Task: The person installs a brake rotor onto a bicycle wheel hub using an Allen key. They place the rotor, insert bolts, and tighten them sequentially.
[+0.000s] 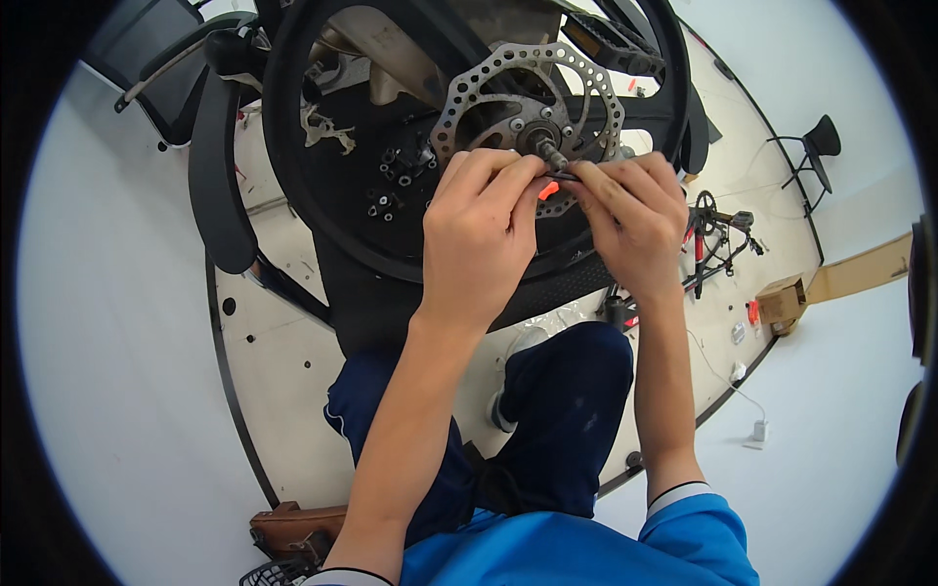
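A black wheel (283, 127) lies on a black chair seat, its silver disc brake rotor (454, 109) facing up. From the hub in the rotor's middle sticks a threaded axle (553, 154). My left hand (479, 230) and my right hand (637, 220) meet just in front of the axle's end. Both are closed, thumbs against fingers, pinching a thin dark piece (559, 177) between them. Its exact kind is hidden by my fingertips. An orange-red bit (549, 190) shows under it, beside my left thumb.
Loose nuts and small metal parts (396, 168) lie inside the rim at left. A pedal (608, 47) is behind the rotor. The chair's armrest (220, 186) rises at left. A bicycle frame (718, 234) and a cardboard box (782, 300) are on the floor at right.
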`<action>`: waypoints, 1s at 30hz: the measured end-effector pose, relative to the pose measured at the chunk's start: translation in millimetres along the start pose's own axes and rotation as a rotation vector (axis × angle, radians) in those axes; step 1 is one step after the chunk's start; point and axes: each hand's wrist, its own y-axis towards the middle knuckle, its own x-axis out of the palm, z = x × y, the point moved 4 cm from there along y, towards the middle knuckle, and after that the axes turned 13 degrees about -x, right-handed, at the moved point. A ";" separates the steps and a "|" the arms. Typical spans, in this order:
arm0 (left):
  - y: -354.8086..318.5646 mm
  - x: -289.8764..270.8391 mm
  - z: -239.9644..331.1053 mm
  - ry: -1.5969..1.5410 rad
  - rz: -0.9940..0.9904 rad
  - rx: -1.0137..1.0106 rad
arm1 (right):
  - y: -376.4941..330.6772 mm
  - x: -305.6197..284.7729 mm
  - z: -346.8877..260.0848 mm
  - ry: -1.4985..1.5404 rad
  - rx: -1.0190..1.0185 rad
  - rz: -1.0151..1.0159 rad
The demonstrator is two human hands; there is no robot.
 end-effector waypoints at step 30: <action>-5.1 5.5 -0.2 0.045 0.103 0.035 | 29.1 -10.5 30.3 0.119 -0.171 -0.260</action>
